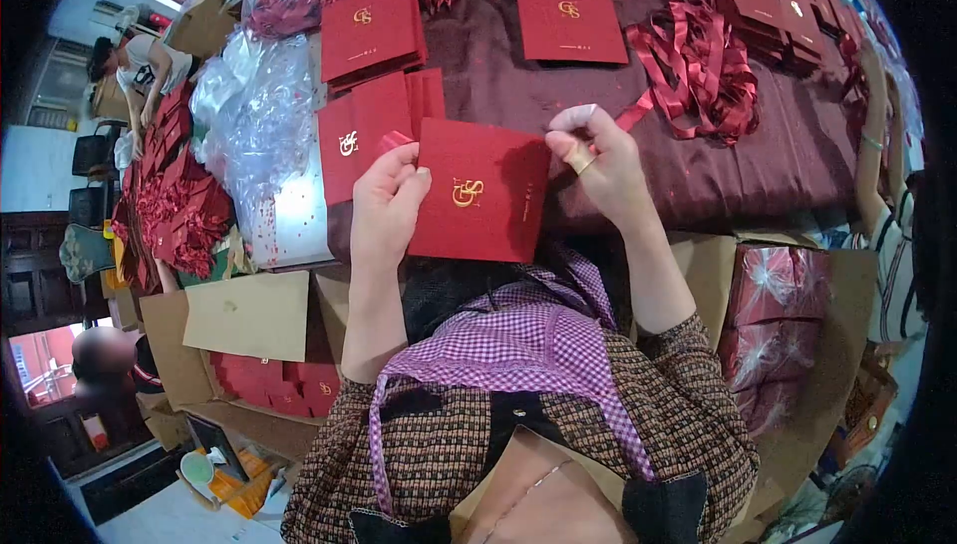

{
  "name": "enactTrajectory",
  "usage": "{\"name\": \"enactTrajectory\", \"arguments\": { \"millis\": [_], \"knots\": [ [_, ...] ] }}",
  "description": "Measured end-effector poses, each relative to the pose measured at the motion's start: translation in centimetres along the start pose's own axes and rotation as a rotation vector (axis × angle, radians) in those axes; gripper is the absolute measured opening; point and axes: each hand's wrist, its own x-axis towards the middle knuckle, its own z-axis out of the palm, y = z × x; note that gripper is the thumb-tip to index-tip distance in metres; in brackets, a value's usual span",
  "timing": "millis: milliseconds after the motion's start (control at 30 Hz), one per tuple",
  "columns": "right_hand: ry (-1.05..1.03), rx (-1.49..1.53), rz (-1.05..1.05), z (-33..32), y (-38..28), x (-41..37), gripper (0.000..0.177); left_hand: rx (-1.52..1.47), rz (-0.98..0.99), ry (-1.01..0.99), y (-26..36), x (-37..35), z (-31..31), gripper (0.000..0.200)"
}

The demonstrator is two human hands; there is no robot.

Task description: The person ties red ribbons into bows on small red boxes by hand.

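Observation:
A red gift bag [488,190] with gold lettering is held sideways before my chest, its lettering turned on its side. My left hand [389,195] grips its left edge between thumb and fingers, beside a short piece of red ribbon [397,138]. At the upper right corner, my right hand [598,160] has its fingers curled and pinched against the bag's edge. A gold-coloured band circles one of its digits, and a pale covering is on another. Just behind lie more red bags [364,130], stacked on the dark red cloth [478,75].
Loose red ribbons [698,75] lie in a heap on the right. Another bag [570,25] and a bag stack [369,30] sit farther back. Clear plastic [254,95] covers the left side. Open cartons hold red bags [264,384] and wrapped red packs [778,315]. Other people are nearby.

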Motion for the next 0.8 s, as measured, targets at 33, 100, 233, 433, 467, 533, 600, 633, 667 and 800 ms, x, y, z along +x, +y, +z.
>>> {"name": "enactTrajectory", "arguments": {
  "millis": [33, 100, 233, 433, 467, 533, 600, 633, 667, 800],
  "knots": [
    [-0.025, -0.013, -0.058, 0.5, -1.4, -0.1, 0.016, 0.001, 0.000, -0.003, -0.2, 0.1, 0.1, 0.030],
    [-0.092, -0.036, -0.155, 1.7, -2.7, -0.4, 0.018, 0.028, 0.022, -0.028, -0.6, 0.2, 0.1, 0.029],
    [-0.095, 0.031, -0.169, 4.1, -2.7, 0.0, 0.017, 0.007, 0.026, -0.040, -0.2, -0.2, 1.0, 0.028],
    [0.001, -0.159, -0.420, 5.8, -2.1, 0.5, 0.014, 0.096, 0.080, -0.030, 0.0, -0.5, 1.6, 0.031],
    [0.002, -0.159, -0.418, 5.9, -2.1, 0.5, 0.014, 0.143, 0.110, -0.029, -0.3, -0.5, 1.5, 0.030],
    [0.060, -0.235, -0.488, 6.1, -2.0, 0.5, 0.014, 0.190, 0.138, -0.029, -0.3, -0.5, 1.7, 0.030],
    [0.068, -0.238, -0.484, 6.2, -1.7, 0.5, 0.014, 0.185, 0.169, -0.013, 0.1, -0.6, 2.2, 0.025],
    [0.075, -0.241, -0.481, 6.3, -1.6, 0.5, 0.014, 0.184, 0.168, -0.013, 0.0, -0.6, 2.2, 0.025],
    [0.075, -0.241, -0.480, 6.3, -1.6, 0.5, 0.014, 0.228, 0.171, -0.007, -0.1, -0.6, 2.1, 0.024],
    [0.083, -0.255, -0.488, 6.3, -1.6, 0.5, 0.014, 0.297, 0.196, -0.002, 0.6, -0.8, 2.8, 0.023]
  ]
}}
